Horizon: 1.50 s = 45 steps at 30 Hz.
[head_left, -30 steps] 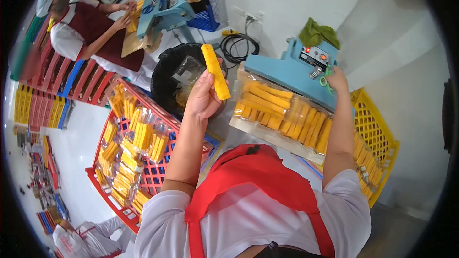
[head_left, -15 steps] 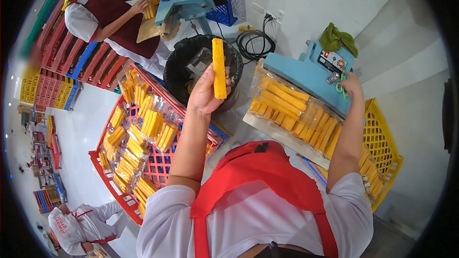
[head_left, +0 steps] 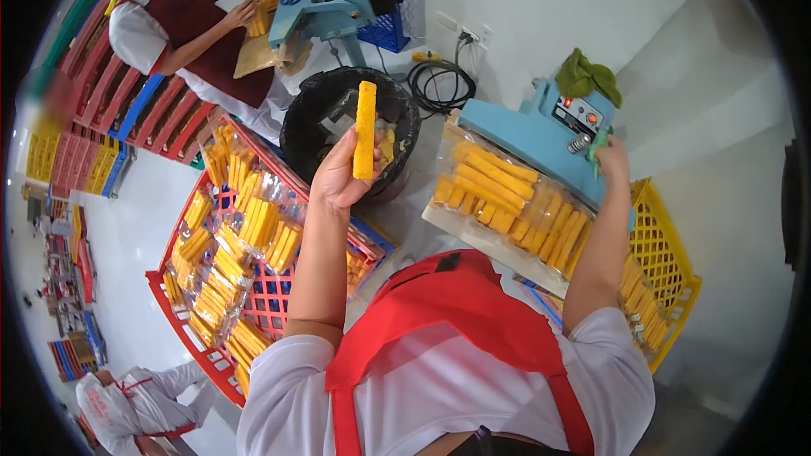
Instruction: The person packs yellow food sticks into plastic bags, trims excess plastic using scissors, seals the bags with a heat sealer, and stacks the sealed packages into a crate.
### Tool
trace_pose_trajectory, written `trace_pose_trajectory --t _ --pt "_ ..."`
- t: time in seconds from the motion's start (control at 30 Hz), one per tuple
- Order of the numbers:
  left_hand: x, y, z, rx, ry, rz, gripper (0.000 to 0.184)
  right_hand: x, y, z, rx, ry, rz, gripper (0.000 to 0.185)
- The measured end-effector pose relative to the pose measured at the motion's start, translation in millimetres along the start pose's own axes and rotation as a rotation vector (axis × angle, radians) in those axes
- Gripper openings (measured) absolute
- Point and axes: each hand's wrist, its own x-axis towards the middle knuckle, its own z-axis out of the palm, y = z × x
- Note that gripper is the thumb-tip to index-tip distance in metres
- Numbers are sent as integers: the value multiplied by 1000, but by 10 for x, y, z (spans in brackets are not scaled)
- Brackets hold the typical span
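Observation:
My left hand [head_left: 340, 176] is closed around the lower part of a yellow food stick [head_left: 365, 131], held upright in front of a black-lined bin. At the far right, my right hand [head_left: 612, 160] has its fingers closed on the green handles of a pair of scissors [head_left: 597, 149]. The blades are hard to make out. These scissors are at the end of a blue sealing machine [head_left: 528, 139], beside its spring and control panel. Clear bags of yellow sticks [head_left: 490, 186] lie in a row on a board [head_left: 456, 228] against the machine's near side.
A red crate [head_left: 160, 291] on my left holds several bagged portions of sticks. A yellow crate [head_left: 676, 241] with more sticks stands on the right. The bin [head_left: 296, 139] is ahead. A co-worker [head_left: 182, 29] handles sticks at another blue machine [head_left: 325, 17]. Cables [head_left: 439, 89] lie by the wall.
The view has shifted slightly. My left hand still holds the stick, now a bit lower and further left in view. My right hand stays at the scissors, which have turned a little.

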Motion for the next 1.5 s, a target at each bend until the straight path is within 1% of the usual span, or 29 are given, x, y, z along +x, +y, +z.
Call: trace_pose_trajectory --t 0.07,0.13,0.17,0.2,0.27,0.33,0.4,0.43,0.5,0.57,0.63,0.77,0.8,0.83,0.87,0.93,1.07,1.13,1.17,1.23,1.27,1.3,1.37,1.4,1.43,1.5 --pt "-67 63 -86 -105 -53 -21 40 -469 -438 -223 484 -30 -72 61" --pt "-119 111 -125 -147 -57 -23 43 -870 -994 -223 643 -37 -365 58" --pt "-135 131 -133 -187 -85 -46 45 -993 -1209 -191 604 -151 -453 57" --pt "-149 154 -132 -163 -72 -37 46 -1072 -1423 -134 565 -258 -545 56" --pt "-185 185 -144 -196 -75 -35 47 -1278 -1857 85 386 -508 -682 55" --pt "-223 207 -181 -235 -84 -26 47 -1399 -2113 520 214 -411 -1099 56" --pt "-274 234 -240 -256 -116 4 54 -1647 -2415 634 5 -547 -1026 59" --pt "-299 255 -254 -254 -113 14 54 -1705 -2520 701 6 -553 -1035 59" --pt "-356 286 -284 -276 -122 18 54 -1772 -2682 818 -103 -708 -998 58" --pt "-407 311 -358 -291 -106 38 54 -1773 -2714 977 -86 -706 -1058 58" --pt "-458 327 -415 -295 -17 49 45 -1747 -2731 1088 -97 -663 -1145 58" --pt "-545 343 -476 -334 -20 66 45 -1755 -2806 1210 -128 -732 -1128 59" --pt "-566 340 -499 -337 -14 70 45 -1749 -2806 1280 -143 -613 -1131 59" --pt "-581 337 -525 -337 -14 80 49 -1755 -2813 1318 -155 -492 -1131 60" --pt "-588 343 -542 -337 -17 90 54 -1769 -2819 1314 -154 -496 -1132 60" --pt "-606 365 -559 -365 -7 95 54 -1823 -2854 1269 -42 -732 -1023 59" --pt "-629 370 -606 -373 11 106 54 -1841 -2840 1304 -116 -808 -1099 58" --pt "-617 358 -608 -367 11 110 53 -1818 -2812 1369 -114 -691 -1144 55" --pt "-604 352 -603 -360 11 114 53 -1785 -2788 1419 -116 -686 -1140 55" --pt "-593 337 -572 -369 12 103 53 -1734 -2747 1470 -11 -324 -1016 60" --pt "-579 328 -549 -378 14 97 53 -1684 -2713 1399 43 -407 -932 58" --pt "-581 313 -535 -381 6 71 53 -1651 -2660 1329 37 -391 -912 58" --pt "-544 295 -513 -122 29 105 42 -1526 -2494 1136 107 -367 -855 56" --pt "-524 275 -453 53 73 143 39 -1367 -2305 1096 228 -326 -849 55" --pt "-497 237 -368 227 104 179 37 -1244 -2150 928 207 -277 -799 55" --pt "-370 99 -211 395 106 235 35 -1037 -1798 561 337 -218 -613 55"
